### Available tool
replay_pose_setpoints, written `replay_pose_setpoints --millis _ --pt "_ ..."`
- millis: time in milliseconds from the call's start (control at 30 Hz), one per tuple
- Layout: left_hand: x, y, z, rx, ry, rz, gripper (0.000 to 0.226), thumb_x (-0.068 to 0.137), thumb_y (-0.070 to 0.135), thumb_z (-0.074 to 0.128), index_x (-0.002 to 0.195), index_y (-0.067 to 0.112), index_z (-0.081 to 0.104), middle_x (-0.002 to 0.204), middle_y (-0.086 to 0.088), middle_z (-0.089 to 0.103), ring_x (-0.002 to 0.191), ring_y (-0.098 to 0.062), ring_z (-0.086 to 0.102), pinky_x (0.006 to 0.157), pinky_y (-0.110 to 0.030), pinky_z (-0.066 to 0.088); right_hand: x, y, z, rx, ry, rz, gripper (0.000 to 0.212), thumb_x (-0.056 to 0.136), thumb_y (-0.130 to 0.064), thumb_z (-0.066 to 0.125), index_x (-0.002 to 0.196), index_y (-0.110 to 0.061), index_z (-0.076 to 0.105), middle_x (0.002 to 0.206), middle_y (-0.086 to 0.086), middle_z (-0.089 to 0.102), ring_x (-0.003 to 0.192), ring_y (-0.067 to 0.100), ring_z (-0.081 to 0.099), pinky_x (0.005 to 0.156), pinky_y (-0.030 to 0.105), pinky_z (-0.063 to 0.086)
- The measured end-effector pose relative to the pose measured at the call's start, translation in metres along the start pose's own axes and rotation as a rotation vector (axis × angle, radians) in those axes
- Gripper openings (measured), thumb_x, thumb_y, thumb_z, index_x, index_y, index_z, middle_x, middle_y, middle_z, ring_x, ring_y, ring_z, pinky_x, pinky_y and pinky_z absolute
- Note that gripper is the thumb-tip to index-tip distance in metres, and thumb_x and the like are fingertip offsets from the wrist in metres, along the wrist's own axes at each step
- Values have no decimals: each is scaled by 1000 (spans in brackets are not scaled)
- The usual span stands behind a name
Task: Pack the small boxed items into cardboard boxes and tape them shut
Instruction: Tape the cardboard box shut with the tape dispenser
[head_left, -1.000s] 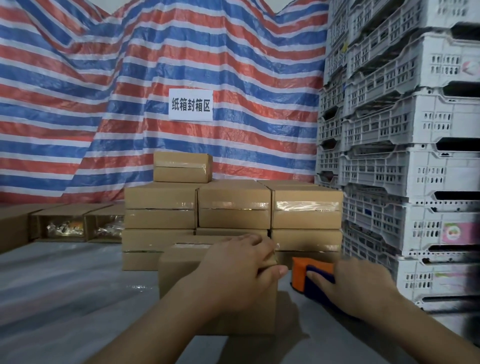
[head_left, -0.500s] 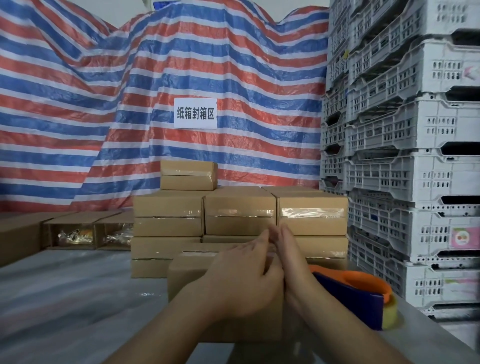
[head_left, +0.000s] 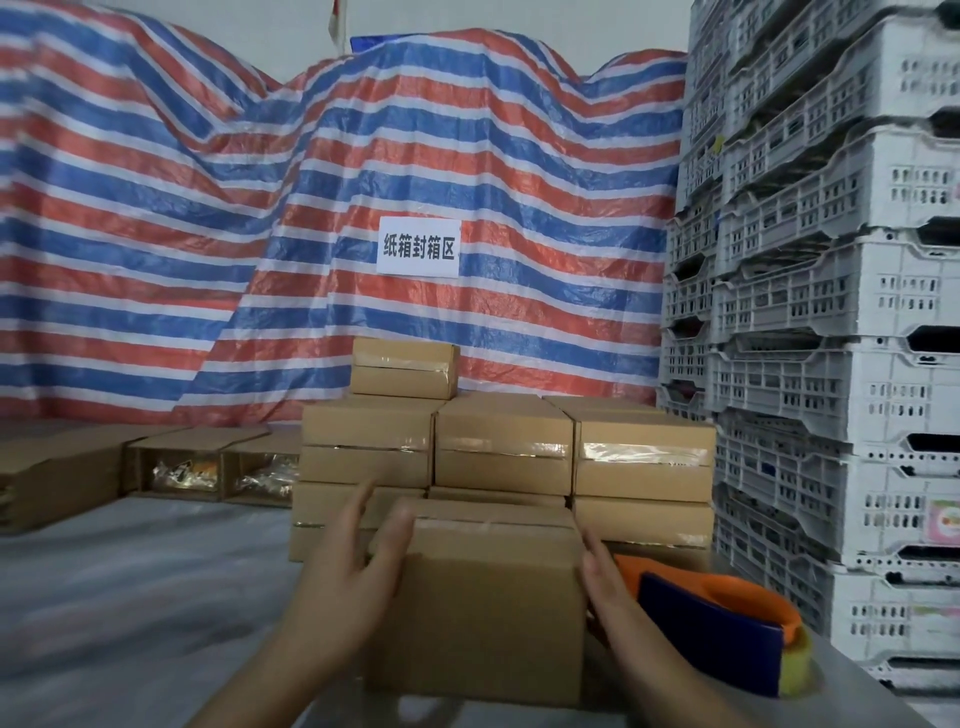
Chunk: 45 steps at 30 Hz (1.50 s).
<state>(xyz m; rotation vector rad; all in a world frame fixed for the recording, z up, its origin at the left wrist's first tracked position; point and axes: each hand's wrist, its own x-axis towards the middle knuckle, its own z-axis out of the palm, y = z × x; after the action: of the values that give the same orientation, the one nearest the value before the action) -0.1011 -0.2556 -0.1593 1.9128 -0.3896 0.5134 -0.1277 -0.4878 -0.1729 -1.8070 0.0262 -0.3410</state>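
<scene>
A red, white and blue striped tarpaulin (head_left: 467, 156) drapes the back, bearing a white paper sign (head_left: 418, 247). Stacked grey plastic crates (head_left: 831, 338) tower at right. The worktop (head_left: 130, 597) has a grey covering.

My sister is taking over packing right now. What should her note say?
Left hand: fingers straight, flat against the left side of the front box.
Right hand: fingers straight, against its right side.
Tape dispenser rests on the table, right of the box.
Done: front box is closed with tape across its top; taped boxes are stacked behind.
Left: probably stack this one, then fill and tape the open boxes at far left.
</scene>
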Motion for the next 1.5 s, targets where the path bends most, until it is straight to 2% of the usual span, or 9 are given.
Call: replay_pose_setpoints --millis 233,300,467,600,867,967,1100,1233,1500 --pt "-17 -21 2 -320 -305 -246 63 75 58 55 134 46 40 113 16 63 103 0 58 85 -25 48 -14 17 -11 -154 -332 -52 114 78 -44 78 147 -53 -13 142 -22 31 124 -5 35 96 12 36" --pt "-18 -20 5 -354 -277 -246 50 82 52 55 130 45 42 109 18 63 98 5 57 74 -15 45 -17 13 -8 -181 -308 -60 114 83 -36 77 151 -49 -13 145 -20 32 131 0 35 107 22 34" --pt "-15 0 12 -394 -81 -245 34 81 56 55 111 41 55 100 19 63 88 5 57 66 -18 44 -25 4 -8 -85 -150 -203 97 72 -47 79 139 -64 11 145 -19 40 135 5 37 116 41 37" --pt "15 42 7 -359 26 -123 34 71 69 49 95 45 51 93 28 52 81 9 48 60 -16 36 -12 -30 -16 59 -9 -279 113 54 -67 76 151 -51 23 139 -13 52 125 9 53 88 25 55" --pt "135 110 -5 -268 -96 233 101 76 60 68 154 40 7 130 19 40 88 10 49 52 -5 44 92 -137 -57 196 216 -283 77 85 -64 64 148 -28 39 132 -4 60 116 19 60 104 50 48" --pt "179 118 0 -57 -218 385 119 69 53 80 150 50 -8 130 28 31 102 7 49 83 -12 45 136 -159 -71 234 180 -211 68 86 -66 60 141 -28 47 129 -3 63 112 22 62 93 45 51" --pt "241 116 20 165 -206 454 114 82 32 77 149 47 -15 116 29 33 94 8 44 79 -12 40 193 -169 -79 203 154 -140 62 87 -68 58 132 -26 53 120 4 67 101 26 67 80 42 57" --pt "296 103 40 322 -188 408 109 88 35 70 151 38 -18 142 1 41 105 -10 45 85 -26 43 246 -170 -82 158 149 -86 48 91 -65 55 114 -24 60 99 7 66 81 26 65 61 34 54" --pt "365 71 67 444 -199 393 102 86 45 70 154 34 -5 139 -4 47 102 -13 46 83 -27 37 320 -154 -77 84 86 15 30 94 -54 50 91 -24 55 80 5 55 71 25 54 64 32 44"
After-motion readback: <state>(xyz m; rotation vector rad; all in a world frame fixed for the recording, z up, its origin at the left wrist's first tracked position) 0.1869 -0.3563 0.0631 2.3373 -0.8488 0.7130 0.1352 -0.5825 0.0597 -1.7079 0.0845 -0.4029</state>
